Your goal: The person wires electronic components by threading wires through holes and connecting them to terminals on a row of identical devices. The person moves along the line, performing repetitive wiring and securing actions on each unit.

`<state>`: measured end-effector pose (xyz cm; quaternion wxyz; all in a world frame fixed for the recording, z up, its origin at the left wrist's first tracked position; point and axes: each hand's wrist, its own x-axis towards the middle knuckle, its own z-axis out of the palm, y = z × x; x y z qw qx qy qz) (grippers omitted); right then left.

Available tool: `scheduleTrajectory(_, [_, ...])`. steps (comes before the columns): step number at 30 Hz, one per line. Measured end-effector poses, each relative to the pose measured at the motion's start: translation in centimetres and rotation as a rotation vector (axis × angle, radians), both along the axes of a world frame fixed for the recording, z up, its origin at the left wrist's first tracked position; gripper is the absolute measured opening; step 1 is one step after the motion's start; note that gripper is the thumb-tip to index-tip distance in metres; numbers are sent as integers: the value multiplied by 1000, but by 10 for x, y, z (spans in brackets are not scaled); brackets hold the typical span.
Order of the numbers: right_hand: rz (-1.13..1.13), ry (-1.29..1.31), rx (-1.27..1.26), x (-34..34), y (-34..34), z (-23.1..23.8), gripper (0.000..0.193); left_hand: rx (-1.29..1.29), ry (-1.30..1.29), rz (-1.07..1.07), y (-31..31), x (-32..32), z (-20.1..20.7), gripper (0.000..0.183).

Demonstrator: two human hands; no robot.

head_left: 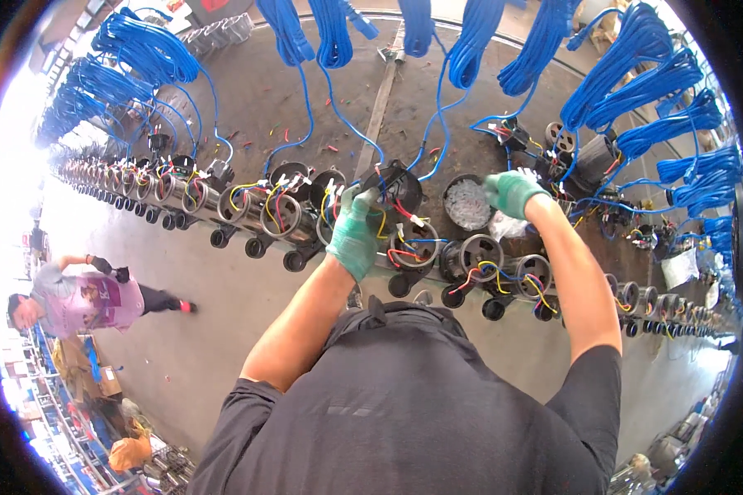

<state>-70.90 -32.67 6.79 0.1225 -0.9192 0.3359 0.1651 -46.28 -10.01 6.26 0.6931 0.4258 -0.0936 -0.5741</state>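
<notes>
My left hand (354,235), in a green glove, grips the edge of a black round end cap (399,189). A blue cable joins the cap, and red, yellow and white-tipped wires hang from it. Just below stands an open metal cylinder housing (415,245) with its own coloured wires. My right hand (512,193), also in a green glove, is at the right rim of a round black tub (448,216) of small white pieces (470,205). Its fingers are bent together; whatever they hold is too small to make out. A clear plastic bag (508,225) lies beneath that hand.
Cylinder housings (282,214) with loose wires line the bench's near edge on both sides. Blue cable coils (472,41) lie along the far side, their leads crossing the dark bench top (256,91). At right sit more wired caps (510,134). A person (99,297) walks at far left.
</notes>
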Motion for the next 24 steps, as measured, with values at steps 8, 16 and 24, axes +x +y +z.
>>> scheduleTrajectory(8, [-83, -1007, 26, 43, 157, 80, 17, 53, 185, -60, -8, -17, -11, 42])
scheduleTrajectory(16, [-314, -1034, -144, 65, 216, 36, 25, 13, 69, -144, 6, -20, 3, 49])
scheduleTrajectory(24, [-304, -1135, -280, 74, 220, 35, 19, -11, 188, -213, 9, -12, 2, 49])
